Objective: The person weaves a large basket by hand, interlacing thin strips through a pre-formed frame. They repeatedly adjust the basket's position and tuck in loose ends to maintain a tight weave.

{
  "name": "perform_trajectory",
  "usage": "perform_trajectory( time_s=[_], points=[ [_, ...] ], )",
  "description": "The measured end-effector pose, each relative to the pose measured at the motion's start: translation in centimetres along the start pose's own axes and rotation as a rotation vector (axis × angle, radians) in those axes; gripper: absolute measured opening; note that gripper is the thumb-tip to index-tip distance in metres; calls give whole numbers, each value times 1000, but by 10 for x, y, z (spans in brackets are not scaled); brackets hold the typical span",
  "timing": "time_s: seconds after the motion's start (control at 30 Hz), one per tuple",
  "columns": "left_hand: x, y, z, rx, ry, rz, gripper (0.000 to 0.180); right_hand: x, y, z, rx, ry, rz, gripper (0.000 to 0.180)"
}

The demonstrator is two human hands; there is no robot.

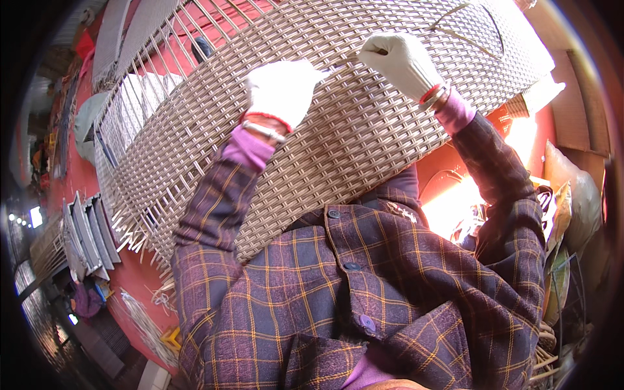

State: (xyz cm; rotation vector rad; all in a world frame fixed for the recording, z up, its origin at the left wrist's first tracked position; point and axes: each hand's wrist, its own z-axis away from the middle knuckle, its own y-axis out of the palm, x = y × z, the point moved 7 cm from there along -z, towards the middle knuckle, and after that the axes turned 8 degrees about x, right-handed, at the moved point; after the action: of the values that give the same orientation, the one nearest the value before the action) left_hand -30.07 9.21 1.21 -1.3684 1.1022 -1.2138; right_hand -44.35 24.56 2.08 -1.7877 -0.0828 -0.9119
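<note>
woven panel (351,123) under left hand (283,91), right hand (400,58) — fisted

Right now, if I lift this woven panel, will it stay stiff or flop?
The woven panel probably stays fairly stiff: its tight weave spans wide without sagging. Its open lattice suggests it's light. The loose strands at its unfinished edge would likely flop and snag.

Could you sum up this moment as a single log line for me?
left hand: gloved, flat on woven panel | right hand: gloved fist pinching a strand at panel's upper part | floor: red
</note>
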Motion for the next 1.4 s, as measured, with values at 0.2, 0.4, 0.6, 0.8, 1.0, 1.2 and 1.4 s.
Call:
perform_trajectory(
  time_s=[0.2, 0.4, 0.6, 0.8, 1.0, 1.2, 1.4],
  points=[
    [-1, 34, -12, -46, 38, 125, 24, -3, 15, -5, -50, -91, 135, 19],
    [3, 38, -21, 33, -49, 144, 33, 16, 57, -16, -15, -94, 226, 19],
    [31, 9, 5, 126, -45, 123, 45, 43, 19, -8, -190, -289, 129, 23],
    [75, -17, 77, 0, 46, -39, 17, 61, 62, -16, 163, -293, -43, 27],
    [83, -16, 99, -141, 124, -13, 28, 63, 86, -23, 251, -326, 120, 29],
    [72, -17, 105, -128, 158, -26, 17, 65, 70, -21, 275, -365, 35, 26],
    [57, -24, 94, 48, 56, -41, 34, 43, 56, -9, 205, -76, -271, 26]
  ],
)
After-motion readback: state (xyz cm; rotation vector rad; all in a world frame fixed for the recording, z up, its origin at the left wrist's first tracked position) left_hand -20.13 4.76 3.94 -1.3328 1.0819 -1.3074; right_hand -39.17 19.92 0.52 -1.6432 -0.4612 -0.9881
